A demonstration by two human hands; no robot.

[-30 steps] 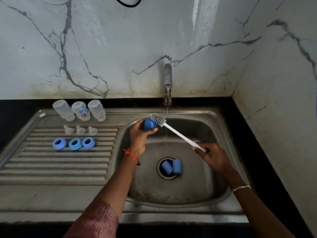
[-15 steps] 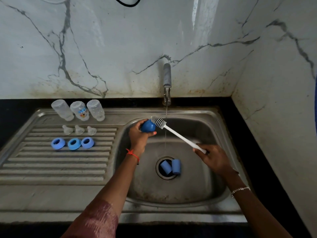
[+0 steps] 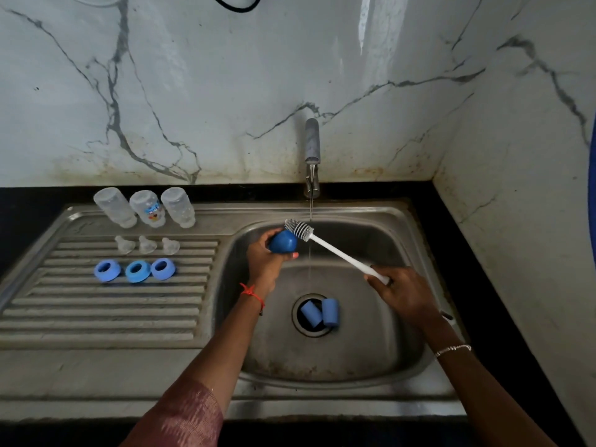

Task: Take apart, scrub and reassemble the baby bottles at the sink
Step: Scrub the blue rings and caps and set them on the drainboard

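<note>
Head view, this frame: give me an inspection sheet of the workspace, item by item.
Surface: steel sink with ribbed drainboard, tap running.
Job's things: three bottles, three teats, three blue rings on drainboard; two blue caps at drain.
Clutter: nothing seen.
Grippers: left hand holds blue cap; right hand holds brush, bristles against cap.
Cables: black loop, top edge.
Surroundings: stained marble walls.

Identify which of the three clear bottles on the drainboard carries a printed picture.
The middle bottle: it shows a colourful cartoon print, while the left bottle and right bottle are plain.
</note>
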